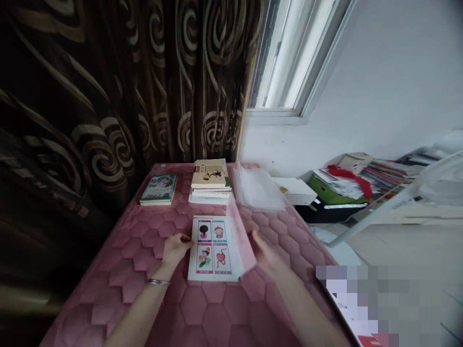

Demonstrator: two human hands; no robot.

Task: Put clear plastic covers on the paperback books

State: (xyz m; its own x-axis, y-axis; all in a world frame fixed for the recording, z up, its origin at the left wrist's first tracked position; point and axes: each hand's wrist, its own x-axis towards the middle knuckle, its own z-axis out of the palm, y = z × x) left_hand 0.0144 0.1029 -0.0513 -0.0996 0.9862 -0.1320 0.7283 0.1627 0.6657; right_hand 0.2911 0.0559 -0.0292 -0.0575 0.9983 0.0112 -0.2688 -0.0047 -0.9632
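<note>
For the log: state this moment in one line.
left hand: on picture book | right hand: at clear cover | base: pink quilt

Bench cover (202,308): pink cloth, quilted in hexagons, soft, slight sheen. Picture book (213,248): paper, smooth cover, light gloss. Plastic sleeve (243,241) at its right edge: thin, clear, pink-tinged, glossy. Sleeve stack (258,189): clear plastic, smooth, hazy. Book pile (211,182) and green book (159,189): paper covers, smooth. Curtain (108,96): dark woven cloth, shiny swirls. Bangle (158,281): metal, polished. Wall (379,86): matt.
</note>
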